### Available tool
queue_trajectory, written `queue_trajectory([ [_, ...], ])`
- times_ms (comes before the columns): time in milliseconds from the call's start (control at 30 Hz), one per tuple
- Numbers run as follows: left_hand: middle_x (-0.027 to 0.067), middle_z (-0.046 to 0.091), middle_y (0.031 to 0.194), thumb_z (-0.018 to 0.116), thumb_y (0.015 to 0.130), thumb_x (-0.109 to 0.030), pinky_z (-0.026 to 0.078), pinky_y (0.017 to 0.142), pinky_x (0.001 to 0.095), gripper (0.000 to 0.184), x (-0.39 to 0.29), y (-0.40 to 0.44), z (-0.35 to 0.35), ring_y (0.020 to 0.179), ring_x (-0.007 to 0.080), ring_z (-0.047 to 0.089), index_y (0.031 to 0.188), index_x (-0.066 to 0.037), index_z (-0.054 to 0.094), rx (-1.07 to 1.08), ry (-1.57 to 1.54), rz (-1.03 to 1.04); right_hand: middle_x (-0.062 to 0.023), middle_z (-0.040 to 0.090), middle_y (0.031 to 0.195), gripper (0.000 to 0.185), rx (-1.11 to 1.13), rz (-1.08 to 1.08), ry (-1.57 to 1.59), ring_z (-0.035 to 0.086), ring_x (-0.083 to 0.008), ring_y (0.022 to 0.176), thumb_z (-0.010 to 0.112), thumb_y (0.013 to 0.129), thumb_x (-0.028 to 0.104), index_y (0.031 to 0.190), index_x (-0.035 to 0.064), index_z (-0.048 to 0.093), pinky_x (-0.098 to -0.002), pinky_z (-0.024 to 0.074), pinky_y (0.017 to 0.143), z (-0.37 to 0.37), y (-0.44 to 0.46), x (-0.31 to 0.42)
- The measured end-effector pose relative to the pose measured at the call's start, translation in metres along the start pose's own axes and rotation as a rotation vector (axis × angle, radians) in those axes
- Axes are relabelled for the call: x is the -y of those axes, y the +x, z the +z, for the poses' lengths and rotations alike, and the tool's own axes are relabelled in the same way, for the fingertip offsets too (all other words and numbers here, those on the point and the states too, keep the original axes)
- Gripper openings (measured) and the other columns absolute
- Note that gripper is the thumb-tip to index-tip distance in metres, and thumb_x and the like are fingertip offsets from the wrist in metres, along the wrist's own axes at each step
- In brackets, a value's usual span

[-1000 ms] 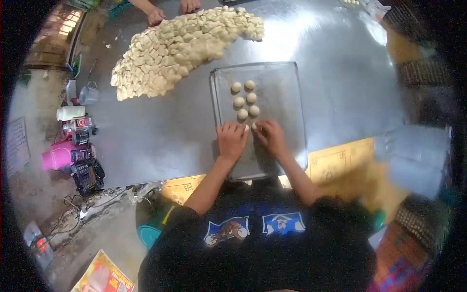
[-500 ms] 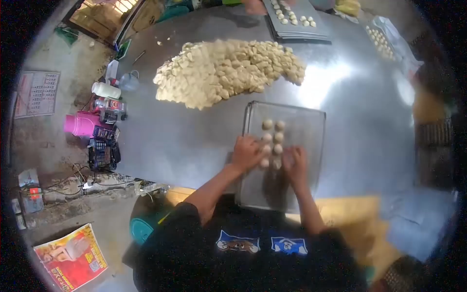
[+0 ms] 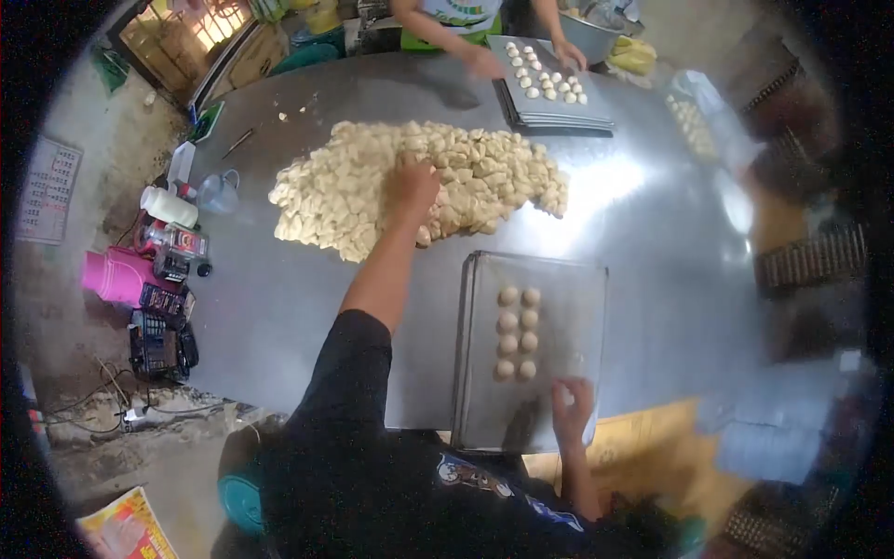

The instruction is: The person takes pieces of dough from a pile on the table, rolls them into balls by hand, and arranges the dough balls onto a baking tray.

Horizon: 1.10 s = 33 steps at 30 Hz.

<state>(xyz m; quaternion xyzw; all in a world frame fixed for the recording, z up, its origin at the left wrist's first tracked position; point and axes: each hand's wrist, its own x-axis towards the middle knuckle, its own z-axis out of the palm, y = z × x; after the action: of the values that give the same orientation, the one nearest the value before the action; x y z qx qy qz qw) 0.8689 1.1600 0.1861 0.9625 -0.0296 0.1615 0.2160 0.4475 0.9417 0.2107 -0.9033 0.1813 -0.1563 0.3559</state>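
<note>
My left hand (image 3: 415, 191) reaches into a wide pile of cut dough pieces (image 3: 326, 205), its fingers curled down on the dough; the fingertips are hidden. My right hand (image 3: 573, 402) hovers at the near right edge of a metal tray (image 3: 568, 317), fingers loosely bent with a gap between thumb and forefinger, and nothing visible in it. On the tray, round dough balls (image 3: 507, 321) stand in two columns, left of my right hand and not touching it.
Across the table (image 3: 307, 317) a co-worker's hands (image 3: 480, 63) are beside stacked trays (image 3: 559, 119) of dough balls. Along the left edge stand a clear jug (image 3: 218, 193), a white bottle (image 3: 169, 207), a pink container (image 3: 116, 276) and a black basket (image 3: 158, 345).
My left hand has left the tray and moved forward into the dough pile. My right hand has drawn back from the dough balls toward the tray's near right edge. The view has shifted.
</note>
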Motion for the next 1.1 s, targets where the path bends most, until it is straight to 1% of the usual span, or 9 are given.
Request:
queue_trajectory([
  [167,0.0148,0.052,0.117,0.056,0.083,-0.026,0.037,0.095,0.0413,0.027,0.013,0.004,-0.012,0.114,0.0318,0.043,0.098,-0.006,0.064,0.145,0.25,0.187,-0.0107,0.059,0.081,0.007,-0.015,-0.071,0.074,0.055,-0.0261,0.079,0.066,0.076,0.004,0.081,0.0032,0.062,-0.0337,0.0448,0.071,0.007,0.005,0.01],
  [300,0.0117,0.063,0.089,0.059,0.085,-0.021,0.046,0.08,0.0399,0.023,0.06,-0.065,-0.065,0.088,0.0279,0.059,0.096,-0.002,0.063,0.07,-0.432,0.026,-0.0109,0.059,0.079,0.008,-0.029,-0.03,0.185,0.057,-0.0223,0.073,0.067,0.077,0.004,0.082,0.0017,0.061,-0.0317,0.0458,0.067,0.017,0.02,0.023],
  [367,0.0063,0.063,0.08,0.061,0.086,-0.024,0.047,0.068,0.0329,0.022,0.093,-0.116,-0.066,0.071,0.0186,0.059,0.093,-0.003,0.063,0.016,-0.85,-0.282,-0.011,0.059,0.079,0.009,0.028,-0.035,0.264,0.057,-0.0213,0.072,0.067,0.078,0.005,0.083,0.0013,0.062,-0.0315,0.0459,0.065,0.036,0.037,0.034],
  [600,0.0021,0.058,0.071,0.062,0.087,-0.025,0.041,0.061,0.0274,0.024,0.116,-0.283,-0.147,0.064,0.011,0.049,0.079,-0.002,0.061,0.074,-0.732,-0.718,-0.0172,0.06,0.086,0.023,0.322,-0.443,0.381,0.059,-0.0277,0.075,0.062,0.083,0.02,0.094,0.0,0.062,-0.035,0.0473,0.064,0.146,0.196,0.13],
  [633,0.0023,0.058,0.07,0.062,0.087,-0.025,0.041,0.061,0.027,0.025,0.117,-0.305,-0.154,0.064,0.0106,0.049,0.078,-0.002,0.061,0.075,-0.7,-0.73,-0.0197,0.06,0.087,0.027,0.43,-0.329,0.251,0.059,-0.0316,0.077,0.062,0.083,0.021,0.098,-0.0012,0.061,-0.0387,0.0477,0.071,0.16,0.221,0.154],
  [833,0.0041,0.06,0.073,0.066,0.083,-0.025,0.044,0.062,0.027,0.023,0.114,-0.375,-0.202,0.066,0.0112,0.052,0.083,-0.002,0.062,0.029,-0.598,-0.768,-0.0212,0.06,0.092,0.021,0.028,-0.77,0.312,0.059,-0.0381,0.084,0.057,0.081,0.013,0.098,0.0015,0.061,-0.0468,0.0442,0.077,0.289,0.346,0.203],
  [933,0.0032,0.06,0.069,0.065,0.084,-0.013,0.043,0.061,0.0236,0.014,0.125,-0.393,-0.204,0.066,0.0085,0.052,0.079,-0.001,0.061,-0.05,-0.62,-0.716,-0.0211,0.061,0.093,0.018,0.39,-0.759,-0.299,0.059,-0.037,0.085,0.057,0.08,0.011,0.095,0.0012,0.061,-0.0455,0.0455,0.075,0.286,0.344,0.216],
  [1000,0.0028,0.06,0.07,0.068,0.082,-0.014,0.044,0.06,0.0238,0.015,0.132,-0.396,-0.206,0.065,0.008,0.051,0.08,0.0,0.062,-0.069,-0.664,-0.717,-0.0165,0.064,0.078,0.015,0.168,-0.643,-0.137,0.062,-0.0285,0.071,0.057,0.08,0.008,0.091,-0.0018,0.06,-0.0368,0.0475,0.065,0.297,0.336,0.208],
  [1100,0.0022,0.061,0.071,0.068,0.082,-0.016,0.044,0.061,0.0235,0.017,0.133,-0.372,-0.208,0.066,0.0078,0.052,0.081,0.0,0.062,-0.127,-0.669,-0.705,-0.007,0.06,0.075,0.017,0.471,-0.23,0.522,0.056,-0.0142,0.065,0.06,0.085,0.016,0.086,-0.0004,0.058,-0.029,0.0451,0.058,0.24,0.272,0.211],
])
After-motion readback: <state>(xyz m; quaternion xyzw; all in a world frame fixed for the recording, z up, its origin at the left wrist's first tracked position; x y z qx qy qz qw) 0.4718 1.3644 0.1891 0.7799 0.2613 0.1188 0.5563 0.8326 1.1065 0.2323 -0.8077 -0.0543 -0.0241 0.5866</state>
